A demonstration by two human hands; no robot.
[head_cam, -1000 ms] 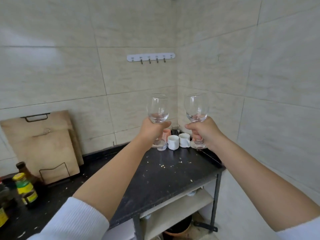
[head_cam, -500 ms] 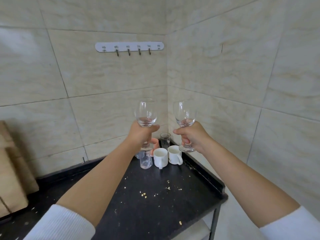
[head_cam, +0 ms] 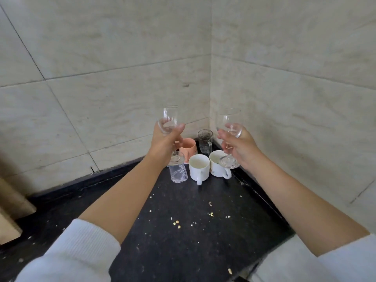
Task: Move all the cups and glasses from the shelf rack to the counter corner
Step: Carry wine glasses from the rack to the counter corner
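My left hand (head_cam: 164, 143) grips the stem of a clear wine glass (head_cam: 169, 119), held upright above the black counter corner (head_cam: 183, 220). My right hand (head_cam: 240, 147) holds a second wine glass (head_cam: 228, 123) by its stem; its foot hangs over the right white mug (head_cam: 218, 165). In the corner stand another white mug (head_cam: 199, 166), a clear glass mug (head_cam: 178, 171), a pink cup (head_cam: 188, 148) and a small clear glass mug (head_cam: 205, 139). The left glass's foot overlaps the clear glass mug.
Tiled walls meet right behind the cups. Crumbs lie scattered on the dark counter. A wooden board edge (head_cam: 10, 210) leans at the far left. The counter's right edge (head_cam: 270, 202) runs close along the wall.
The view has tilted down and come closer to the corner. Both hands have lowered the wine glasses toward the cups; the hook rail has left the view.
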